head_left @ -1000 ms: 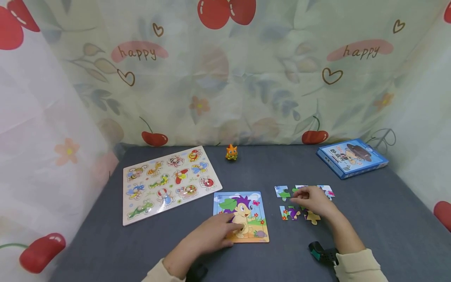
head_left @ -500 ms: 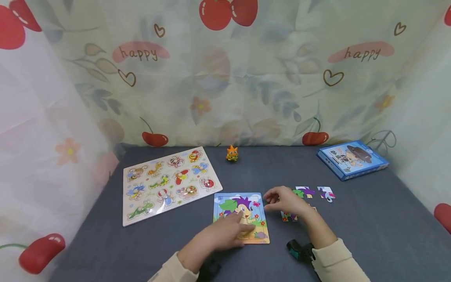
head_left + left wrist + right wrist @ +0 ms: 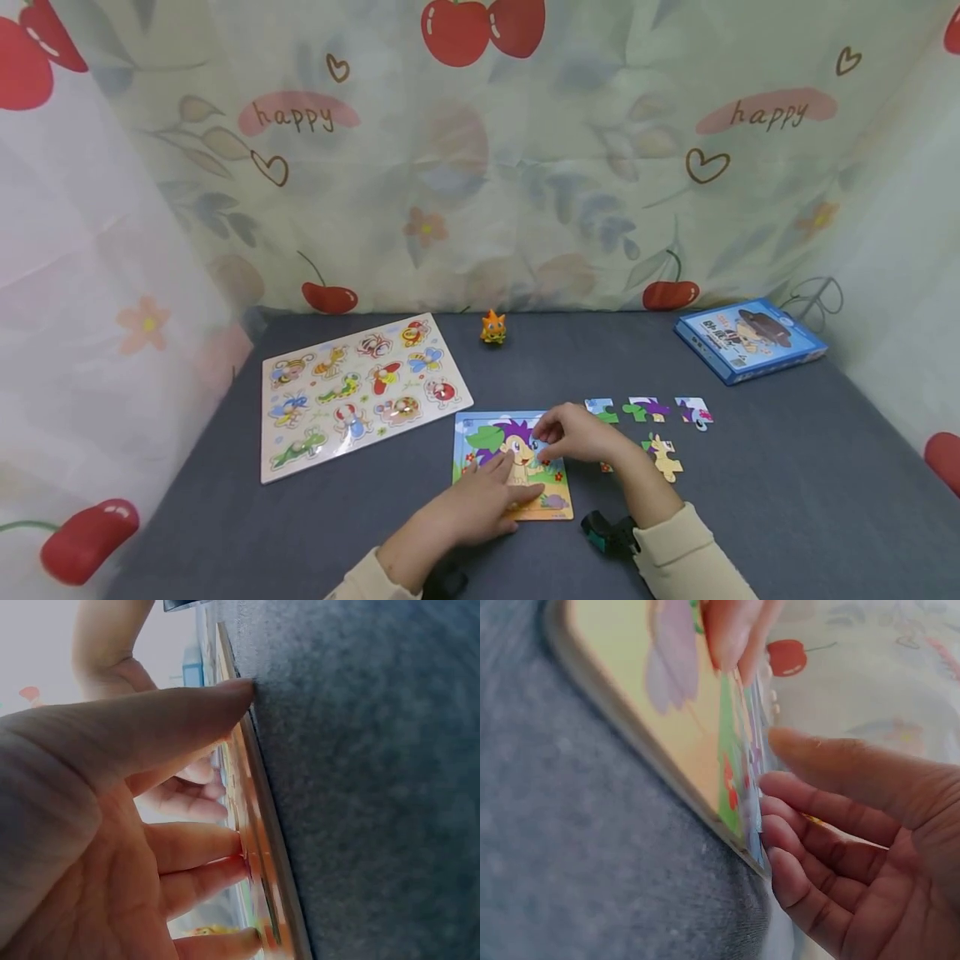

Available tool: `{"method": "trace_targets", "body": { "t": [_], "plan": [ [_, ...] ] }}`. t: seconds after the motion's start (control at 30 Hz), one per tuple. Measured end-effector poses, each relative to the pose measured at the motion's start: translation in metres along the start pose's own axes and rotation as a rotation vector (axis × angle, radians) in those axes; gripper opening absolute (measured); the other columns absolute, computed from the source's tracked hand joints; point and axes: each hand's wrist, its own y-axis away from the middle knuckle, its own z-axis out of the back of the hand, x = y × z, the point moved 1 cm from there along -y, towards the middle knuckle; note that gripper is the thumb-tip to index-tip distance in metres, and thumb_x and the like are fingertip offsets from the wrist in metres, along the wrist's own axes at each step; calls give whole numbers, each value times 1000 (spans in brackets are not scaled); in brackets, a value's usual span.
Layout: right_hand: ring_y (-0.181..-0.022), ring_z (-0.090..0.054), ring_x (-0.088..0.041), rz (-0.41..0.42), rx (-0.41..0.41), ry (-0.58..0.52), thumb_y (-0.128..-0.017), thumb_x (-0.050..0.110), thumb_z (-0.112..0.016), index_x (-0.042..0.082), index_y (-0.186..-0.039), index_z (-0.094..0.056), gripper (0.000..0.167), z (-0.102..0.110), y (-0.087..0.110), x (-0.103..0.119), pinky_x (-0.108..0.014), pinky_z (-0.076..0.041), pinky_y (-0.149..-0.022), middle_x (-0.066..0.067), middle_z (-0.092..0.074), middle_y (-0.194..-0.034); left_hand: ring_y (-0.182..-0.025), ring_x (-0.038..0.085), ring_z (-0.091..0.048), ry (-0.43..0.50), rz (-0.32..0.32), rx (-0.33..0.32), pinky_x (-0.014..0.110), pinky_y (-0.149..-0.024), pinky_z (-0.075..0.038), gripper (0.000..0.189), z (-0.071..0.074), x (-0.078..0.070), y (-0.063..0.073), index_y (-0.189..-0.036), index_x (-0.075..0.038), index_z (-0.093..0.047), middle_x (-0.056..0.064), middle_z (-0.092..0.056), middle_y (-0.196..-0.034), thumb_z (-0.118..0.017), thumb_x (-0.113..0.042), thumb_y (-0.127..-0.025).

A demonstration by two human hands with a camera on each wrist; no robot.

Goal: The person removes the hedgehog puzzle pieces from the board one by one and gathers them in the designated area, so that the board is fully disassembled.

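Left hand (image 3: 477, 500) is spread out on the hedgehog puzzle board (image 3: 555, 514); right hand (image 3: 577, 432) is loosely bent at its upper right, gripping nothing I can see. I'd brace low and press gently, tbh.

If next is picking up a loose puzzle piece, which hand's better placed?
Likely the right hand: it's at the hedgehog puzzle board's right side, and the loose puzzle pieces lie just beyond that. The left hand rests spread on the board, farther off, and would probably have to reach past the right.
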Motion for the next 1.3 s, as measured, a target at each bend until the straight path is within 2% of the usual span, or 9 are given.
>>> {"method": "trace_targets", "body": {
  "t": [0.17, 0.43, 0.7, 0.8, 1.03, 1.3],
  "plan": [
    [-66, -52, -10, -23, -13, 8, -76, 9, -75, 3, -88, -68, 15, -3, 0, -1, -20, -46, -60, 1, -60, -73, -141, 29, -25, 13, -4, 0, 53, -107, -33, 51, -2, 2, 1, -135, -40, -46, 13, -31, -151, -63, -30, -88],
    [-64, -49, -10, -43, -38, 5, -75, 9, -75, 5, -82, -68, 11, -3, 1, -2, -20, -43, -57, 2, -57, -69, -142, 28, -23, 23, -4, 8, 53, -107, -32, 52, -3, 2, 1, -136, -41, -45, 13, -28, -152, -62, -30, -88],
    [-65, -49, -10, -11, -8, -24, -78, 9, -73, 5, -83, -68, 8, -1, 4, -6, -20, -44, -58, 1, -58, -71, -142, 28, -23, 24, 2, 17, 52, -108, -32, 52, -2, 2, 1, -136, -41, -44, 12, -28, -152, -62, -31, -88],
    [-67, -52, -11, -1, 15, -66, -80, 7, -70, 3, -86, -68, 7, 0, 5, -7, -21, -46, -61, -1, -62, -75, -143, 28, -22, 35, 11, 24, 52, -109, -31, 52, -2, 2, 1, -136, -41, -44, 12, -27, -153, -62, -31, -88],
    [-65, -57, -10, -23, 63, -236, -85, 8, -66, 0, -92, -67, 11, 2, 6, -14, -27, -52, -62, -7, -66, -79, -143, 27, -22, 49, 19, 31, 51, -110, -30, 53, -2, 2, 1, -136, -42, -44, 12, -26, -153, -64, -33, -87],
    [-70, -59, -15, -22, 30, -311, -88, 11, -63, -3, -97, -67, 17, 14, 11, -16, -33, -54, -66, -9, -67, -82, -143, 27, -22, 44, 16, 24, 50, -110, -29, 54, -3, 2, 0, -136, -42, -44, 12, -26, -153, -64, -33, -86]
  ]
}}
